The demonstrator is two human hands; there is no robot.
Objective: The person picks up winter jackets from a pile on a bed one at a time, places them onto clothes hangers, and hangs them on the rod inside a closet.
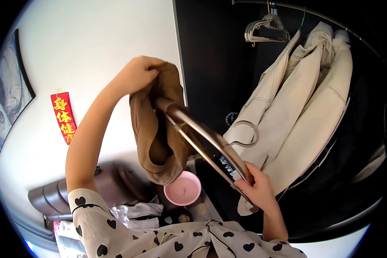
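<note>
My left hand (139, 75), raised in front of the white wall, pinches the upper edge of a brown garment (138, 135). The cloth hangs down in a loop with a dark opening in its middle. In my right hand (258, 188) is one end of a bronze-coloured clothes hanger (201, 127), gripped between thumb and fingers. The hanger slants up to the left, and its other end reaches into the garment. Its curved hook (253, 132) points away to the right, in front of a cream coat (287, 96). Which part of the garment rests on the hanger is partly hidden.
A dark wardrobe (213, 64) stands open at the right, with several white hangers (267, 29) and pale coats on its rail. Below are a pink basin (182, 190), a brown padded leather seat or headboard (80, 190) and folded clothes (138, 213). A red hanging (63, 113) bears writing.
</note>
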